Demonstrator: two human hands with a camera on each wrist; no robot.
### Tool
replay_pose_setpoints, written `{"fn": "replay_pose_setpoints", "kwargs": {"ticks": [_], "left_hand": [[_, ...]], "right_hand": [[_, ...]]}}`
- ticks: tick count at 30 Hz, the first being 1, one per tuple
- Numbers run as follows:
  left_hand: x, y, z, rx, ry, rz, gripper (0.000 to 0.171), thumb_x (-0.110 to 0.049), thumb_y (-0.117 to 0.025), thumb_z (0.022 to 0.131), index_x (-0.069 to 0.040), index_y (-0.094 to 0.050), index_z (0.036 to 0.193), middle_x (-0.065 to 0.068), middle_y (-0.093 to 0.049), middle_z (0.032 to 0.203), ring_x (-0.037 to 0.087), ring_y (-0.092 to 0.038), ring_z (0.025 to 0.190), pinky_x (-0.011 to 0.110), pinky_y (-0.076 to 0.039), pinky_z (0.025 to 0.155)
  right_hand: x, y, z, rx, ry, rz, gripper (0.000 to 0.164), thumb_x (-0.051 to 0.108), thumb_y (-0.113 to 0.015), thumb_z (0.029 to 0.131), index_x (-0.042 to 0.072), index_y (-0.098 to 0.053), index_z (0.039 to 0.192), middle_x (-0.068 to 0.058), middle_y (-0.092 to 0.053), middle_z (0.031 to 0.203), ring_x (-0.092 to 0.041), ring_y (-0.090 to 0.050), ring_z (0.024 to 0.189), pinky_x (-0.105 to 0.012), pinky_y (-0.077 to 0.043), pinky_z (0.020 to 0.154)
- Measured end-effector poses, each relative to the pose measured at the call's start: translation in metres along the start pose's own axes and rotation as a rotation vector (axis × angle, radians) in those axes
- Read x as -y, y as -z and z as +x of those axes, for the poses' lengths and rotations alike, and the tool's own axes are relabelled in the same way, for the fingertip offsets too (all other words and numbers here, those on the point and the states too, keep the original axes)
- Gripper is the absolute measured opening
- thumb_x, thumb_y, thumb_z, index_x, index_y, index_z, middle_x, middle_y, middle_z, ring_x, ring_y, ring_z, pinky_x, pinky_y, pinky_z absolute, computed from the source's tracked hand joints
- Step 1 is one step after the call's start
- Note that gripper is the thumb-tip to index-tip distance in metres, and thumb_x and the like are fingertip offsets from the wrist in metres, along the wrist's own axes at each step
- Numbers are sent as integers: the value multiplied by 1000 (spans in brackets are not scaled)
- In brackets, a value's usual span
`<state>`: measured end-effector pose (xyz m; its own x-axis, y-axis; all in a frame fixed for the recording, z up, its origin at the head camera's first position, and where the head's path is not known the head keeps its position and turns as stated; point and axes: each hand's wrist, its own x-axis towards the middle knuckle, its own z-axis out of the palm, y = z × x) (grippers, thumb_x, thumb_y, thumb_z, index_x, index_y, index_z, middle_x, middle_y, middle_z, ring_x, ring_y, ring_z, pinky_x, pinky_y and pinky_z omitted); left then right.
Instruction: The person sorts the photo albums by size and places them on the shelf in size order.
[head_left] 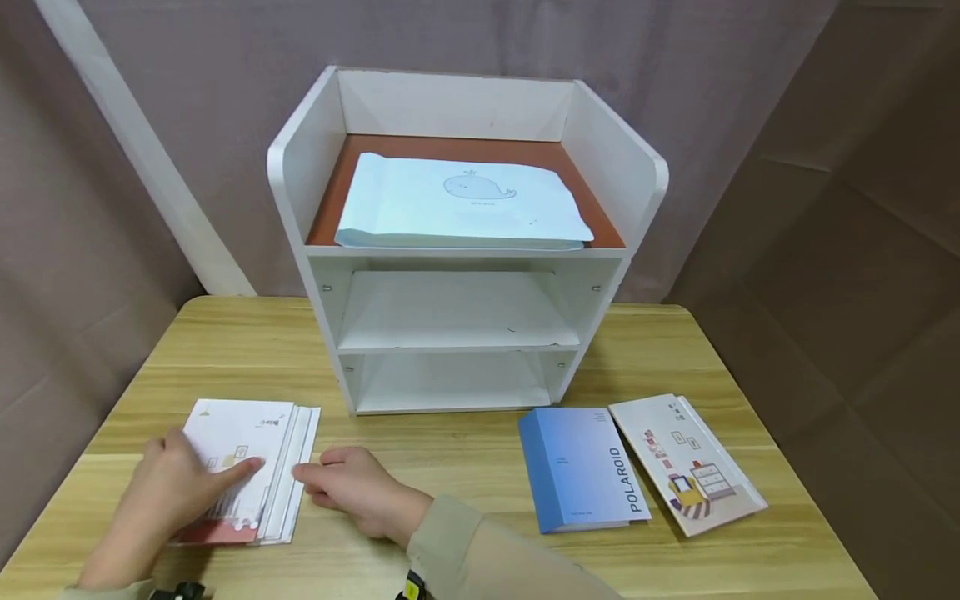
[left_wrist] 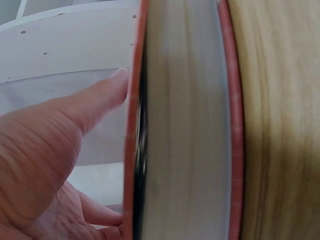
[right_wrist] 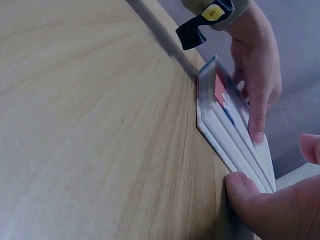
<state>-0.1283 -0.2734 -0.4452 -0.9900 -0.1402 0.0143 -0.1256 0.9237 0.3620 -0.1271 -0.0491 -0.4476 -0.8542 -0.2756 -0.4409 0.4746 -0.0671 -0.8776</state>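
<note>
A thick book point(head_left: 251, 437) with a white illustrated cover and a red strip lies at the left of the table. My left hand point(head_left: 176, 483) grips its left side, the thumb resting on the cover. In the left wrist view, red cover edges enclose the book's pale page block point(left_wrist: 187, 120), with my thumb against one cover. On the book's right side, the tip of my right hand point(head_left: 360, 487) touches the edge, the other fingers curled. The right wrist view shows the right thumb point(right_wrist: 245, 192) at the book's lower edge; whether a finger pinches from the other side is hidden.
A white shelf unit point(head_left: 450, 254) stands at the back centre, with a whale-printed white package point(head_left: 465, 204) on its top. To the right lie a blue POLAROID album point(head_left: 585, 471) and a beige illustrated book point(head_left: 686, 467), side by side on the wooden table point(head_left: 450, 467).
</note>
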Motion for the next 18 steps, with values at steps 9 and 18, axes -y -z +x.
{"fn": "replay_pose_setpoints", "kwargs": {"ticks": [9,18], "left_hand": [[-1,0,-1,54,18,-42,125,-74,-70,67,33,-27,116,46,-33,99,50,-41,82,59,-46,64],[-5,3,0,90,23,-78,117,-71,-66,75,32,-31,115,43,-36,99,47,-42,84,58,-45,66]], "right_hand": [[1,0,0,-8,-18,56,16,5,-70,86,-6,-62,95,-12,-60,92,-23,-62,88,-36,-54,87],[0,2,0,-7,13,-45,15,6,-73,84,-6,-65,90,-8,-62,88,-20,-62,83,-33,-56,81]]}}
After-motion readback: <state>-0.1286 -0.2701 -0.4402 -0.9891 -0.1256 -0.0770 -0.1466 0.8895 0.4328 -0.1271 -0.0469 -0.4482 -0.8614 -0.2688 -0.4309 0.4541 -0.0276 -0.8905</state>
